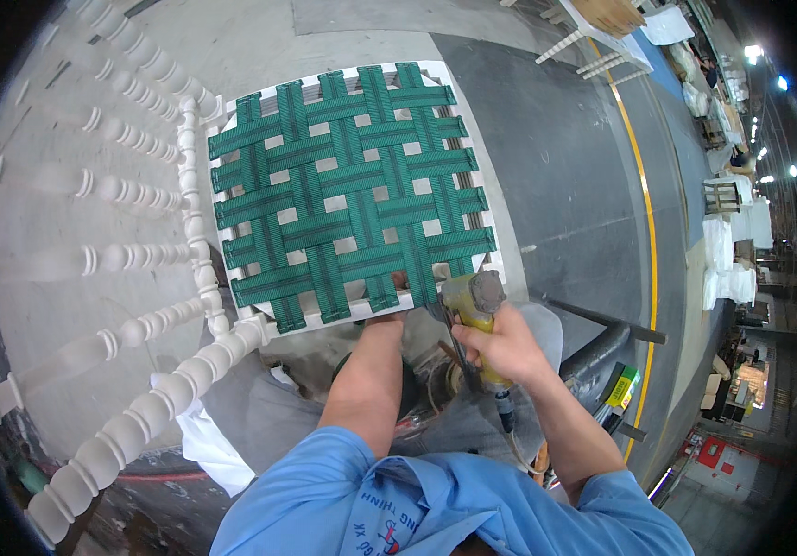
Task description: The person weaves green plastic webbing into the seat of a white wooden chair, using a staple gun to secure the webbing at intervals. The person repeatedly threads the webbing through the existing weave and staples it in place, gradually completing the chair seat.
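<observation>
In my right hand [510,345] is a yellow pneumatic staple gun [466,298], its fingers wrapped round the grip. The gun's nose meets the near rail of a white chair seat frame, close to the end of a strap. Green webbing [343,185] is woven across the seat in a loose crisscross with square gaps. My left forearm passes under the near rail, and a little of my left hand [399,280] shows through a gap in the webbing. The left fingers are mostly hidden below the seat.
White turned spindles form the chair back [196,199] on the left. An air hose [519,452] trails from the gun. A dark padded bar [593,361] and a green-yellow box [621,385] sit at right. Farther off stand white furniture [593,42] and a yellow floor line [644,195].
</observation>
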Motion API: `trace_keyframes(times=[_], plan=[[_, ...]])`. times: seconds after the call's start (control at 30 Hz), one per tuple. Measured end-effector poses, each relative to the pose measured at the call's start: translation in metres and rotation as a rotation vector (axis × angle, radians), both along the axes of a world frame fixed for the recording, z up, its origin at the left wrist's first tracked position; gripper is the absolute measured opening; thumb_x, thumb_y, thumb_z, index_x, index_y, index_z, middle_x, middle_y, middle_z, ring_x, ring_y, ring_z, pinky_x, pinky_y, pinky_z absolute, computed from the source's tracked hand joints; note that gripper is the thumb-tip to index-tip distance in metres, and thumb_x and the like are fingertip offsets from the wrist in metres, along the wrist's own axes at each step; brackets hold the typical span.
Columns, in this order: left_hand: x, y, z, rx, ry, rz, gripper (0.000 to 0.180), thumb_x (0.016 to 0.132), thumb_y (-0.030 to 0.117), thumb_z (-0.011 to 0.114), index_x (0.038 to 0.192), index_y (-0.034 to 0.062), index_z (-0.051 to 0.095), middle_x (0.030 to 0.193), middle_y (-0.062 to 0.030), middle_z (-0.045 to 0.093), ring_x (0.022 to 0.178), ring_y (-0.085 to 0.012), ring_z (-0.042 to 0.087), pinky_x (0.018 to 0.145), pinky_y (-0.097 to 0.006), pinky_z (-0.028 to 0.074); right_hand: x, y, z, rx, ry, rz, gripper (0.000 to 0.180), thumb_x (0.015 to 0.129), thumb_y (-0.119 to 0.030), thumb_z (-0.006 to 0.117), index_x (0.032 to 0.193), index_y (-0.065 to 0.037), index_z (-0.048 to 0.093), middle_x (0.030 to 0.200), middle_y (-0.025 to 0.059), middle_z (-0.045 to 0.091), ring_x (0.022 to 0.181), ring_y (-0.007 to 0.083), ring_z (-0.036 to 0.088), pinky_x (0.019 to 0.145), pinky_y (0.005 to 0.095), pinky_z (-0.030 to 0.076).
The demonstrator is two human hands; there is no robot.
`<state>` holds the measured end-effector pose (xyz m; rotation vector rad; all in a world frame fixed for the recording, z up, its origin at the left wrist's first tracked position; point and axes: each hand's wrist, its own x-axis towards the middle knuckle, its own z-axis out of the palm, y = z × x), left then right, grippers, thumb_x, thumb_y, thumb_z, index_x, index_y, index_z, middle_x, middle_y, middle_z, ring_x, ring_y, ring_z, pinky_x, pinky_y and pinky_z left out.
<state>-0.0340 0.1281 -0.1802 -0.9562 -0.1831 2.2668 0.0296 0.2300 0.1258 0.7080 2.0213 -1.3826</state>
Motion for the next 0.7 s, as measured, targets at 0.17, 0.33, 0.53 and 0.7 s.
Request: trace_keyframes(times=[0.17, 0.33, 0.53, 0.7], plan=[[0.001, 0.000, -0.002, 0.008, -0.007, -0.003, 0.044, 0.098, 0.045, 0.055, 0.119, 0.0084, 0.065, 0.116, -0.0167, 0.071, 0.095, -0.0351, 0.068, 0.077, -0.057, 0.060, 0.002, -0.008, -0.007, 0.037, -0.003, -0.016, 0.024, 0.093, -0.012, 0.071, 0.108, 0.000, 0.058, 0.078, 0.0035, 0.064, 0.058, 0.0104, 0.059, 0.053, 0.0295, 0.049], [-0.001, 0.000, 0.000, 0.015, 0.000, -0.006, 0.043, 0.098, 0.045, 0.055, 0.119, 0.0083, 0.065, 0.115, -0.0169, 0.071, 0.094, -0.0352, 0.068, 0.077, -0.058, 0.059, 0.003, -0.010, -0.008, 0.083, 0.005, 0.028, 0.021, 0.094, -0.012, 0.071, 0.108, 0.000, 0.060, 0.078, 0.0030, 0.063, 0.057, 0.0103, 0.058, 0.052, 0.0289, 0.047], [-0.002, 0.001, 0.002, 0.025, 0.009, -0.017, 0.043, 0.098, 0.045, 0.055, 0.119, 0.0081, 0.065, 0.115, -0.0172, 0.071, 0.094, -0.0353, 0.068, 0.077, -0.058, 0.059, 0.004, -0.014, -0.009, 0.053, -0.028, 0.021, 0.026, 0.095, -0.015, 0.072, 0.111, 0.000, 0.057, 0.076, 0.0037, 0.063, 0.057, 0.0106, 0.059, 0.053, 0.0297, 0.048], [-0.002, 0.002, 0.003, 0.034, 0.019, -0.023, 0.043, 0.098, 0.045, 0.056, 0.119, 0.0080, 0.065, 0.115, -0.0174, 0.071, 0.093, -0.0354, 0.068, 0.078, -0.059, 0.059, 0.005, -0.021, -0.011, 0.045, 0.041, -0.023, 0.019, 0.098, -0.017, 0.070, 0.101, -0.001, 0.061, 0.069, 0.0012, 0.059, 0.055, 0.0106, 0.057, 0.050, 0.0290, 0.046]])
